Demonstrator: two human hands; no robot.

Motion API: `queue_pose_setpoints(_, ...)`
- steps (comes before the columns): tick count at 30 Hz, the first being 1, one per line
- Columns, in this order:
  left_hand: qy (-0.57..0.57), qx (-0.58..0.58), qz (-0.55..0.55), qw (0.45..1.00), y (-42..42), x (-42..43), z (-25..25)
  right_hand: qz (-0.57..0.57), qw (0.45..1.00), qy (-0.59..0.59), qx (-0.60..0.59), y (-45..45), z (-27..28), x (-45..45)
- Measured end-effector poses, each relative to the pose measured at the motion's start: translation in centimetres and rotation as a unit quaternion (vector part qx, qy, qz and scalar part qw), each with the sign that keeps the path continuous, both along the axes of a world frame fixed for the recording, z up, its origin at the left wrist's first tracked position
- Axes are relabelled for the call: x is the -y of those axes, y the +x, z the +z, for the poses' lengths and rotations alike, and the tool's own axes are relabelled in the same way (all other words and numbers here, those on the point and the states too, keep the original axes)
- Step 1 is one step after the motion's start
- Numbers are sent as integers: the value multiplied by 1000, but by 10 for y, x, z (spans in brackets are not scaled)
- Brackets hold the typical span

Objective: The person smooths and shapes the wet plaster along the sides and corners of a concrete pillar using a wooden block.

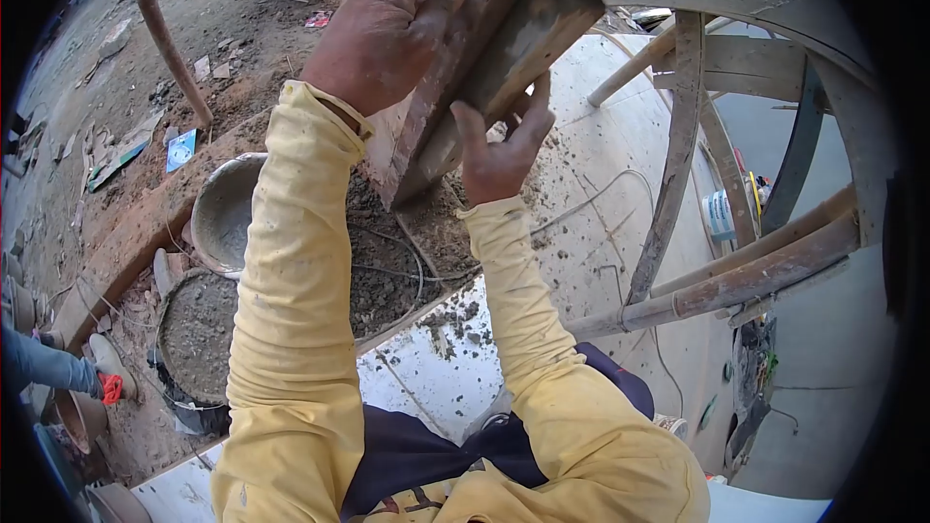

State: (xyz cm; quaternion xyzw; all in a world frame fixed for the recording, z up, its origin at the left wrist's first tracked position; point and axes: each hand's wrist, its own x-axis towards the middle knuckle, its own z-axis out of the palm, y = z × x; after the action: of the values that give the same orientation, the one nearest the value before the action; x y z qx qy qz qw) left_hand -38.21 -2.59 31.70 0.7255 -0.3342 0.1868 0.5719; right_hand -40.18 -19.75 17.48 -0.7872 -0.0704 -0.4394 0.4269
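Note:
My left hand (pixel 378 44) grips the left edge of a long, mortar-smeared board (pixel 434 126) that slants up in front of me. Its thumb presses on the board's edge, while the fingertips are partly hidden. Lower and to the right, my right hand (pixel 506 157) is closed around the underside of a wet, mortar-coated wooden block (pixel 542 44), its thumb and fingers on either side. The block lies along the board's face; whether it has a handle I cannot tell. Below both hands, loose wet mortar (pixel 383 261) is heaped and scattered.
A round basin (pixel 221 218) and a bucket of grey mortar (pixel 199 329) stand at the left. Timber and bamboo poles (pixel 688 136) brace the right side. A thin cable (pixel 591 201) crosses the spattered pale floor (pixel 591 160). Another person's leg (pixel 48 363) shows at far left.

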Motion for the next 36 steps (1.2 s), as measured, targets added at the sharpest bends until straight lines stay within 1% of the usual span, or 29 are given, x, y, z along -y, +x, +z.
queue_pose_setpoints(2,-12,39,2,999,9,2,-8,28,996,53,-64,-7,-59,0)
queue_pose_setpoints(3,-10,38,4,999,7,2,-7,38,993,72,-87,-8,-82,0)
queue_pose_setpoints(4,-15,13,0,1000,3,3,-4,39,993,73,-88,-9,-98,0)
queue_pose_setpoints(5,-21,-12,-5,1000,1,3,-1,56,987,107,-107,-11,-106,-2)
queue_pose_setpoints(6,-20,-11,-4,1000,1,4,-3,73,980,140,-124,-12,-113,0)
queue_pose_setpoints(8,-20,-14,6,1000,1,6,-3,69,980,128,-133,-14,-99,3)
queue_pose_setpoints(10,-1,14,28,1000,-1,6,-1,96,985,123,-77,-6,-78,4)
queue_pose_setpoints(11,17,32,48,998,-5,6,-1,91,988,110,-54,-3,-53,3)
queue_pose_setpoints(12,17,24,48,998,-7,5,-3,85,991,96,-34,-2,-21,1)
queue_pose_setpoints(15,8,19,38,999,1,5,-6,125,984,119,42,1,66,-8)
queue_pose_setpoints(16,20,25,50,998,3,4,-7,137,980,124,73,4,80,-9)
queue_pose_setpoints(17,32,32,62,997,5,3,-8,121,984,113,72,6,81,-7)
queue_pose_setpoints(18,32,27,64,997,5,3,-10,123,984,113,67,5,72,-6)
queue_pose_setpoints(20,9,50,26,998,3,4,-8,28,999,21,-3,1,34,-1)
queue_pose_setpoints(23,26,53,47,997,1,3,-6,39,995,76,-46,-4,-60,-7)
queue_pose_setpoints(25,17,47,37,998,1,3,-6,25,995,45,-89,-7,-125,-3)
queue_pose_setpoints(27,8,46,25,999,1,4,-9,18,992,46,-119,-12,-165,-3)
queue_pose_setpoints(28,-11,67,0,998,3,4,-11,8,989,43,-143,-12,-177,-3)
queue_pose_setpoints(29,-29,89,-24,995,2,5,-10,15,982,83,-167,-12,-183,-4)
queue_pose_setpoints(30,-26,92,-25,995,1,6,-10,15,983,85,-165,-12,-186,-1)
queue_pose_setpoints(32,10,41,25,999,-1,8,-7,38,978,81,-187,-11,-178,3)
queue_pose_setpoints(33,11,44,25,999,-2,8,-6,39,979,82,-184,-10,-174,5)
queue_pose_setpoints(35,49,57,63,995,0,7,-8,71,974,117,-179,-11,-135,1)
queue_pose_setpoints(36,48,50,65,995,-1,6,-11,71,973,116,-186,-16,-107,-1)
